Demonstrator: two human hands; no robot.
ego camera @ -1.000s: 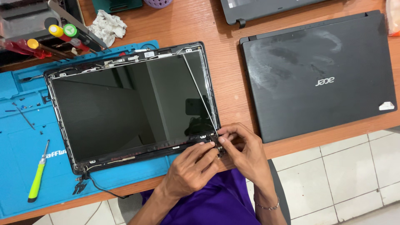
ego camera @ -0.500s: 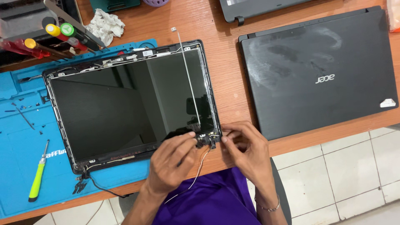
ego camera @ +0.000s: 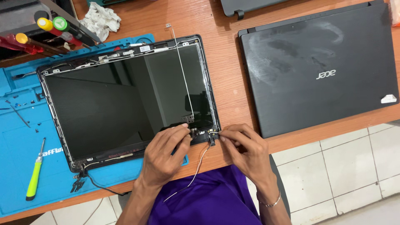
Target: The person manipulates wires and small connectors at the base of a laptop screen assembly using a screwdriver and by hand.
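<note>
Pinching at the near right corner of the screen panel (ego camera: pixel 125 104): left hand (ego camera: pixel 164 156) closed on the hinge bracket (ego camera: pixel 189 125), right hand (ego camera: pixel 246 152) apparently gripping a small connector (ego camera: pixel 211 135), partly hidden. Risk: tugging could tear the thin wires (ego camera: pixel 196 168) or crack the glass.

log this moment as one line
left hand pinching hinge corner | right hand at same corner | screen panel flat on blue mat | thin wires hanging off table edge
</note>
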